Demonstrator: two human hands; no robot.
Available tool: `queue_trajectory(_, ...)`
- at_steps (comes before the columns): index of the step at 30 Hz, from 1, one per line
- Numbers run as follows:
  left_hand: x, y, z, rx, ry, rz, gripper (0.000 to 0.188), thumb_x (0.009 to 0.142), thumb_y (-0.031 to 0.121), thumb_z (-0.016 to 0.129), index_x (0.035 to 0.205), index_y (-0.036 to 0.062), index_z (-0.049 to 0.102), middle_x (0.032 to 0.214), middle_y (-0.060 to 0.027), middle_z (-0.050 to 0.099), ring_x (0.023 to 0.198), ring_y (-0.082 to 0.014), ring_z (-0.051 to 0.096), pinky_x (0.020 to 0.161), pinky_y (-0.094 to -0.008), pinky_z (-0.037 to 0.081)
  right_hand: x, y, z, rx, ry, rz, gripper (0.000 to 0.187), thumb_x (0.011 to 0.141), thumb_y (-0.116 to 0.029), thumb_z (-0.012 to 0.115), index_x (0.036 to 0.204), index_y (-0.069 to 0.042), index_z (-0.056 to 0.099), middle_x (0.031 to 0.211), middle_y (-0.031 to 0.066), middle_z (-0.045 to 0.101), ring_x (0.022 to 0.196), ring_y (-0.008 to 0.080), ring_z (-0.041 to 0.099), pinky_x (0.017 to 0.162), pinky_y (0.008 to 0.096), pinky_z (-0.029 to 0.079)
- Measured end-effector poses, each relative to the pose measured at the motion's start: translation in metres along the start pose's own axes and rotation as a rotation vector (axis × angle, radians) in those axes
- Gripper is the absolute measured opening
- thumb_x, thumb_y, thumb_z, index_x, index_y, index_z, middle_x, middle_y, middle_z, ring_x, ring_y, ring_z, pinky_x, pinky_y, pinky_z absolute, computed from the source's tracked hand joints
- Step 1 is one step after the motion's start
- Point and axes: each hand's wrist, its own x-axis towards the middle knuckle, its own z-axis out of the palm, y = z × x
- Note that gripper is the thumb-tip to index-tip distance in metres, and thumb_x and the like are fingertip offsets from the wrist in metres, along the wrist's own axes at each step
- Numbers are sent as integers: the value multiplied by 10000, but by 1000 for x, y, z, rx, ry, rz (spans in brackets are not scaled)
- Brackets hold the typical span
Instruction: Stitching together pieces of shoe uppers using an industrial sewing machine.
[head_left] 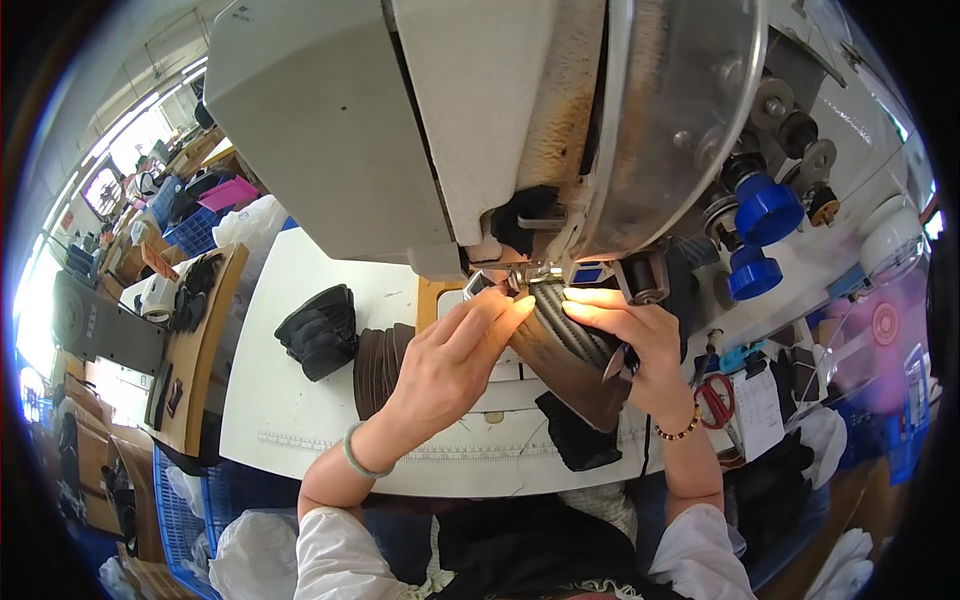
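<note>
A large grey sewing machine (400,120) fills the top of the view, its needle area lit just above my fingers. My left hand (455,355) and my right hand (630,335) both pinch a dark ribbed shoe upper piece (565,345) under the presser foot (540,272). The left fingertips press the piece's near-left edge; the right fingers hold its right side, with a small metal tool tucked in the palm. A green bangle circles my left wrist, a beaded bracelet my right.
A stack of black cut pieces (320,330) and a brown stack (380,365) lie on the white table (300,420) to the left. Red-handled scissors (715,400) sit to the right. Blue thread knobs (765,215) stick out of the machine. A blue crate (185,500) stands lower left.
</note>
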Motion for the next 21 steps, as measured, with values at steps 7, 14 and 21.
queue_trajectory(7,0,-1,2,-12,6,-6,495,681,-87,657,1163,24,632,1100,-101,600,971,-285,644,761,-355,555,-4,11,4,-62,24,-54,455,624,-251,761,1050,-109,689,991,47,673,839,210,655,668,293,483)
queue_trajectory(14,2,-1,0,71,19,78,509,668,4,676,1175,1,627,1058,-83,571,1025,-227,618,756,-307,548,-2,9,1,51,2,-39,434,638,-229,758,1056,-130,699,1055,49,681,875,217,666,706,304,503)
queue_trajectory(21,-4,0,13,-46,298,-85,364,659,-30,668,1021,-50,642,940,-168,694,765,-288,693,660,-321,558,-4,24,2,213,-12,-100,401,632,-184,743,1032,-160,737,1131,25,681,842,192,645,698,293,504)
